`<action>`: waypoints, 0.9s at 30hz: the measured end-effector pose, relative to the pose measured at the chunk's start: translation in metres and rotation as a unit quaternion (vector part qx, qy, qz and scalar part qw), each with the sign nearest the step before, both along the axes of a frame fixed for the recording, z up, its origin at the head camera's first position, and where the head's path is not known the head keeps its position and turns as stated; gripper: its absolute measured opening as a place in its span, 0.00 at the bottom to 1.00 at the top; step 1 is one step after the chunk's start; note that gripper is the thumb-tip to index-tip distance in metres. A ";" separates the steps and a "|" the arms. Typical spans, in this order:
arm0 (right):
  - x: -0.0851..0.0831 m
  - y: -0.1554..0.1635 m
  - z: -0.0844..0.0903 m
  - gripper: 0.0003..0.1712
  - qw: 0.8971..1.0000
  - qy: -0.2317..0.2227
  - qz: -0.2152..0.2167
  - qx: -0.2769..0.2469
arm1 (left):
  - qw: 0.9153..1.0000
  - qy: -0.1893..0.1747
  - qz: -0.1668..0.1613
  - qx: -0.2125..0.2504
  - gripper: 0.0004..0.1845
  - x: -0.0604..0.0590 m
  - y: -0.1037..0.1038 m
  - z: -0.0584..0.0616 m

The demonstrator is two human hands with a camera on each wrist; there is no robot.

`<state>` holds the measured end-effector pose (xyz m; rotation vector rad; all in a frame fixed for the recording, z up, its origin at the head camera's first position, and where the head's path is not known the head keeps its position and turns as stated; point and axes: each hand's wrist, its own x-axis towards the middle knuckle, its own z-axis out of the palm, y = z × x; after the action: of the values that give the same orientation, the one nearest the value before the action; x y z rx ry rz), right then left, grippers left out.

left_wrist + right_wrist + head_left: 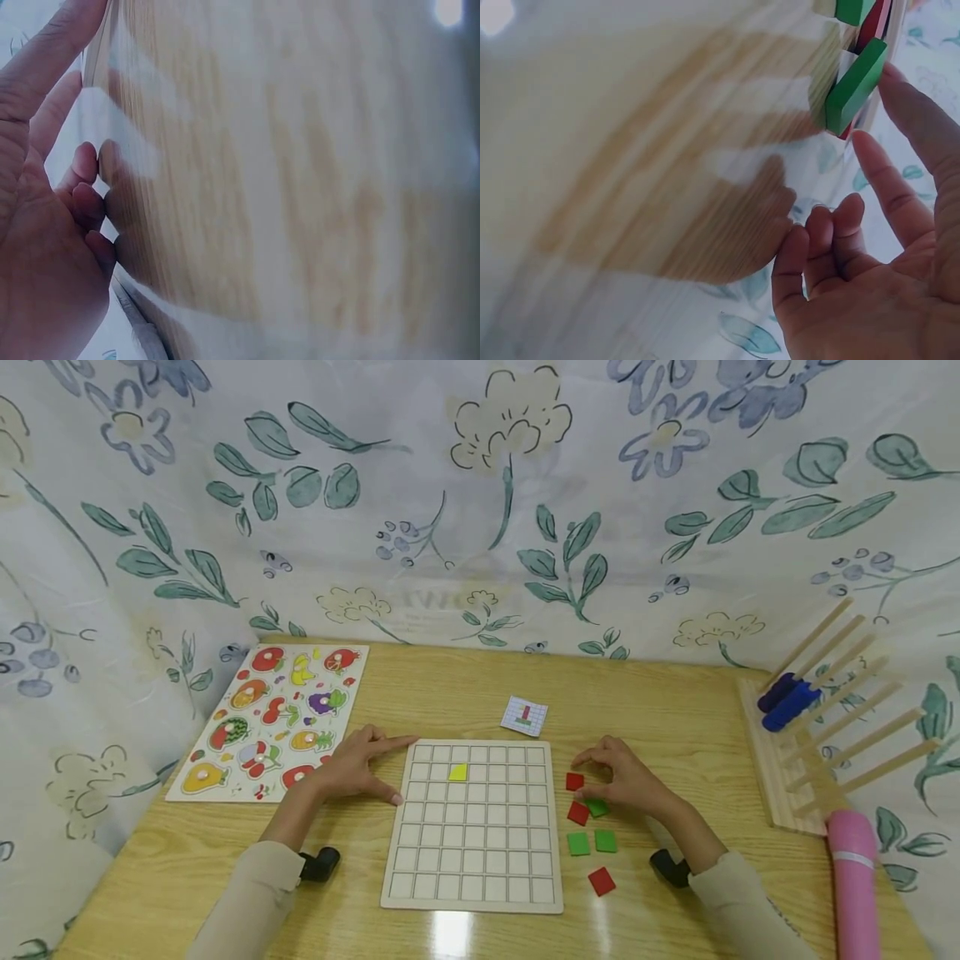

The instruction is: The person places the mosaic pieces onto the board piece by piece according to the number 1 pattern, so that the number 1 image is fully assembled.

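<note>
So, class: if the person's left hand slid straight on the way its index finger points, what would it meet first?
The left hand points right, along the grid board's far edge. It probably meets that edge first; depth is unclear, so it might pass just behind, towards the pattern card.

Head view: from above and behind both hands, facing forward and down, whole table in sight
Left wrist view: pressed close under the left hand, facing the tabletop
Right wrist view: close under the right hand
Shared: wooden tabletop, each hand
</note>
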<state>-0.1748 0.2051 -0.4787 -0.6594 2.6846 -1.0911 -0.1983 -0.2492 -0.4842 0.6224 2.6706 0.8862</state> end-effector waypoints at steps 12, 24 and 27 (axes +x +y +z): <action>-0.001 0.002 -0.002 0.20 1.000 -0.003 -0.001 0.009 | 1.000 -0.006 0.000 -0.012 0.51 -0.002 0.001 0.000; 0.001 -0.001 -0.005 0.11 0.999 0.034 -0.010 0.025 | 1.000 -0.006 0.000 0.000 0.50 -0.001 0.001 0.000; 0.001 -0.001 -0.006 0.11 0.998 0.049 -0.011 0.030 | 1.000 -0.009 0.001 0.002 0.50 -0.001 0.001 0.001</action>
<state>-0.1734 0.2037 -0.4848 -0.6914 2.8025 -1.0047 -0.1988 -0.2480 -0.4832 0.6110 2.6548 0.8928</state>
